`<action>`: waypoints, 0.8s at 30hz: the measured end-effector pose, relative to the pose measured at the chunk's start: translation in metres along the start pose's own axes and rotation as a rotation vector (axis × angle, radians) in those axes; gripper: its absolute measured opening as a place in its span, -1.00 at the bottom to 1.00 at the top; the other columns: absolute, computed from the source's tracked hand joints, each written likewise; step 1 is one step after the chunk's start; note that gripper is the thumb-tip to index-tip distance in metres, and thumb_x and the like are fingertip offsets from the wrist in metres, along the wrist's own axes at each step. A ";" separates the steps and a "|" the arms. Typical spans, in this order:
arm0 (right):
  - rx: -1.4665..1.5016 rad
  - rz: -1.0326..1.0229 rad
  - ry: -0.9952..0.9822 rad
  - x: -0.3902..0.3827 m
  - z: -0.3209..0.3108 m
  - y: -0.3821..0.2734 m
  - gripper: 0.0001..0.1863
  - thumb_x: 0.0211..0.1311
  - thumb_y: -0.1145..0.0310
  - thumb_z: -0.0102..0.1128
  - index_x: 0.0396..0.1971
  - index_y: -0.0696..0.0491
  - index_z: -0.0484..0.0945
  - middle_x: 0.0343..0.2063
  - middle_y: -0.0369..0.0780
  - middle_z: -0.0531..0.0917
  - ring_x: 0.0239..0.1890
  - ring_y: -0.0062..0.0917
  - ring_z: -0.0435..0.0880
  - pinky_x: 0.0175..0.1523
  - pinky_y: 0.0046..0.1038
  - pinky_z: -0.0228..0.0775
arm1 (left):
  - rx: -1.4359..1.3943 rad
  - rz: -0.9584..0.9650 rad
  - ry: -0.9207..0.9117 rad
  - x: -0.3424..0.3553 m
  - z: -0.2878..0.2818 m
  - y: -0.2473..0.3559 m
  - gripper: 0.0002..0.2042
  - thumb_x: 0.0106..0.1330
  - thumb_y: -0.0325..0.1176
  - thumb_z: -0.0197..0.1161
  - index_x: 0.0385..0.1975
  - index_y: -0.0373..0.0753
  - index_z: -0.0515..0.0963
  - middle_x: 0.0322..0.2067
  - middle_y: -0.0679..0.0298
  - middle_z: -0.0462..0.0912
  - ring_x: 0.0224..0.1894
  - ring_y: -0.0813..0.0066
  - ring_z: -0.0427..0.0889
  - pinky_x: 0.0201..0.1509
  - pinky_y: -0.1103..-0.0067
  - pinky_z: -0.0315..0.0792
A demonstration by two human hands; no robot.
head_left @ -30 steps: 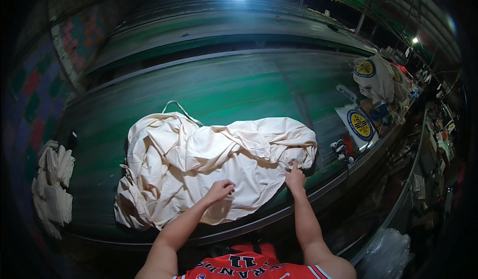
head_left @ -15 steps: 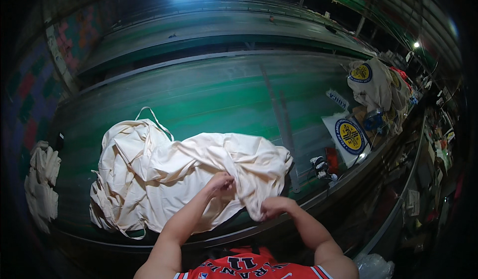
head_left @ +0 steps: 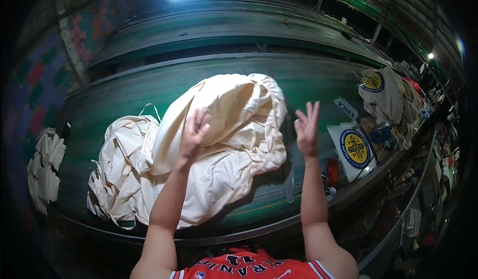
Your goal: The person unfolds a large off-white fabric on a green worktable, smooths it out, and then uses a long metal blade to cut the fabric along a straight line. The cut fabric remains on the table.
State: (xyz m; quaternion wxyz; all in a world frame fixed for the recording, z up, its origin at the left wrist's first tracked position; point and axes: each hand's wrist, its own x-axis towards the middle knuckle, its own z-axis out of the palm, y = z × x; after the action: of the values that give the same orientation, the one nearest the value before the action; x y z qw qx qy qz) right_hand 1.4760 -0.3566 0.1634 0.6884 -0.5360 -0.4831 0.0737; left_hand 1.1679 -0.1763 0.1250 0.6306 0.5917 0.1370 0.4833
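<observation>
A large cream cloth (head_left: 219, 179) with a gathered right edge lies bunched on the green table (head_left: 259, 214), its upper part billowing up off the surface. My left hand (head_left: 196, 133) is raised over the cloth, fingers spread and holding nothing. Out to the right of the gathered edge, my right hand (head_left: 307, 128) is up over the table with its fingers apart and nothing in it. At the left, more of the cream fabric lies crumpled, with thin straps (head_left: 152, 109) showing at its top and bottom.
Folded cream cloths (head_left: 46, 167) sit at the far left. On the right are a white sheet with a round blue and yellow emblem (head_left: 355, 148), printed cream bags (head_left: 382, 92), a red object (head_left: 332, 172) and a metal ruler-like strip (head_left: 290, 184). Another long table (head_left: 224, 35) stands beyond.
Both my hands have let go of the cloth and risen away from me, the right one off to the side. The cloth's right part has spread farther up the table and puffed out.
</observation>
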 end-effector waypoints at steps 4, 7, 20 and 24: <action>-0.501 0.340 -0.449 -0.051 0.007 0.047 -0.56 0.23 0.47 0.18 0.13 0.17 0.50 -0.05 -0.01 0.66 -0.04 -0.27 0.69 0.04 -0.32 0.51 | 0.465 -0.534 -0.359 -0.056 0.008 -0.052 -0.56 0.41 -0.32 0.23 0.21 -0.40 0.40 -0.04 0.12 0.65 -0.04 0.41 0.64 0.06 0.48 0.51; -0.514 0.142 -0.558 -0.109 0.023 0.087 -0.66 0.16 0.46 0.23 -0.04 0.16 0.61 -0.19 -0.01 0.68 -0.08 -0.18 0.67 0.08 -0.26 0.48 | 1.087 -0.442 -0.526 -0.132 0.028 -0.099 -0.51 0.27 -0.24 0.35 0.09 -0.41 0.44 -0.06 -0.09 0.63 -0.07 0.04 0.66 0.03 0.29 0.53; -1.287 0.430 -1.314 -0.137 0.008 0.113 -0.70 -0.17 0.22 0.38 -0.37 0.01 0.78 -0.36 -0.09 0.76 -0.28 -0.20 0.76 -0.14 -0.18 0.61 | 0.481 -0.526 -0.985 -0.161 0.063 -0.065 -0.55 0.18 -0.33 0.32 0.06 -0.37 0.45 -0.10 -0.10 0.62 0.01 0.02 0.60 0.11 0.36 0.44; -1.187 0.983 -1.323 -0.112 -0.052 0.129 -0.58 -0.20 0.17 0.45 -0.28 0.07 0.74 -0.40 -0.12 0.75 -0.31 -0.30 0.76 -0.16 -0.26 0.58 | 1.160 -0.499 -0.919 -0.163 0.018 -0.063 -0.50 0.15 -0.26 0.37 0.04 -0.37 0.45 -0.02 -0.17 0.59 0.07 0.02 0.60 0.13 0.23 0.47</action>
State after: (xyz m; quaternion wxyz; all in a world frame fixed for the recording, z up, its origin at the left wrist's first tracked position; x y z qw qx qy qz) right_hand 1.5100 -0.4065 -0.0044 -0.2010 -0.7823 -0.4519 0.3786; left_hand 1.1292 -0.3026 0.0094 0.3038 0.9194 0.2218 -0.1152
